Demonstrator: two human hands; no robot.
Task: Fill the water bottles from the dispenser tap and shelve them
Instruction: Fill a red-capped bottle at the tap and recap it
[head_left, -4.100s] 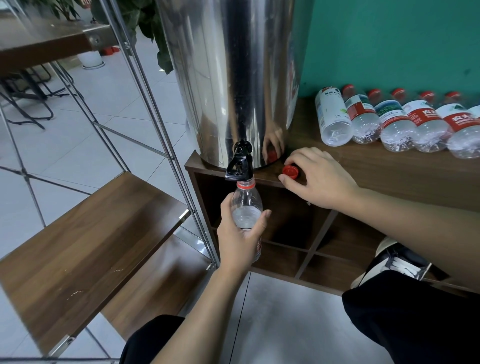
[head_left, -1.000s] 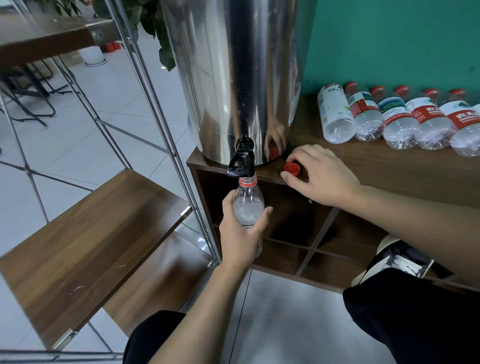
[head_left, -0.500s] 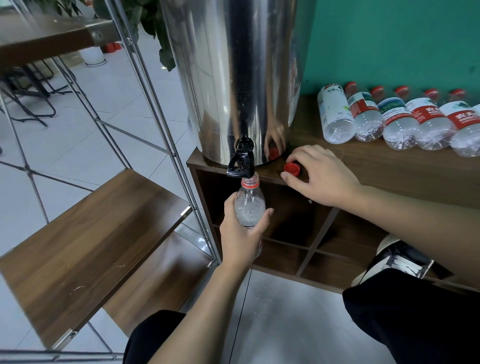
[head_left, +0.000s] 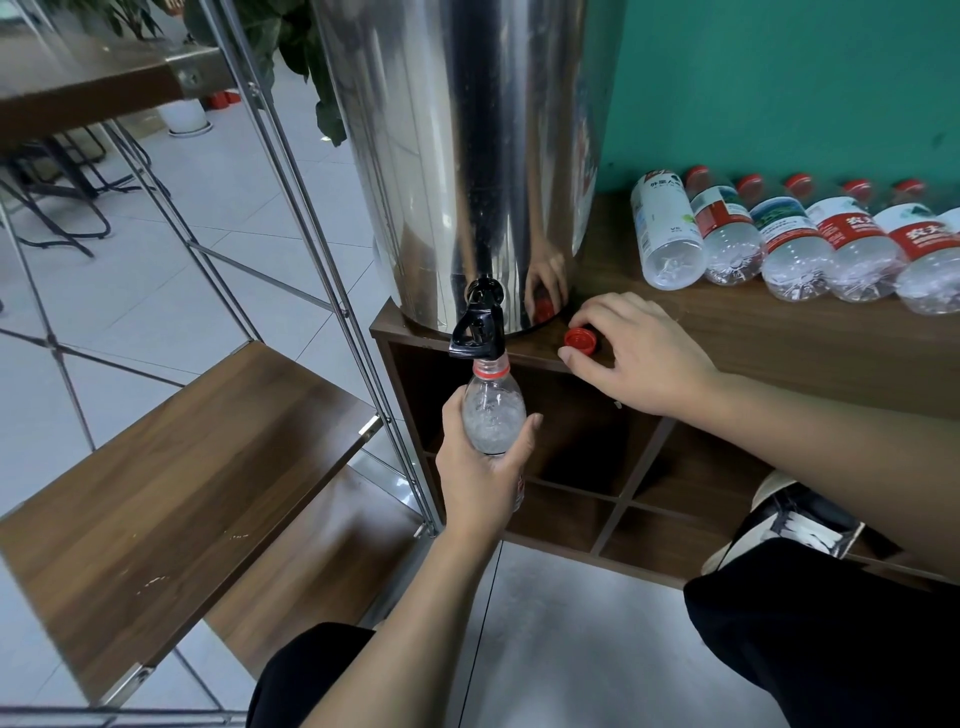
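Left hand (head_left: 480, 475) is wrapped round the water bottle (head_left: 492, 415), fingers and thumb curled about its body, holding it upright with the red-ringed neck right up under the black tap (head_left: 477, 327) of the steel dispenser (head_left: 467, 156). Water shows inside the clear shoulder of the bottle, bubbly and near the top. Over on the right, the right hand (head_left: 641, 358) rests on the wooden table (head_left: 779, 343) just beside the dispenser's base, its fingers curled round the red cap (head_left: 581, 340), thumb below it and fingertips over it, the cap sitting on the tabletop at the front edge. The dispenser's polished wall mirrors that hand and cap. Further right along the table, against the green wall (head_left: 779, 78), a row of bottles (head_left: 779, 244) lies on its side, red caps toward the wall, bases toward us, touching one another. Left of the table stands a metal-framed rack with a wooden shelf (head_left: 171, 467). Below the tabletop, open cubby compartments (head_left: 597, 441).
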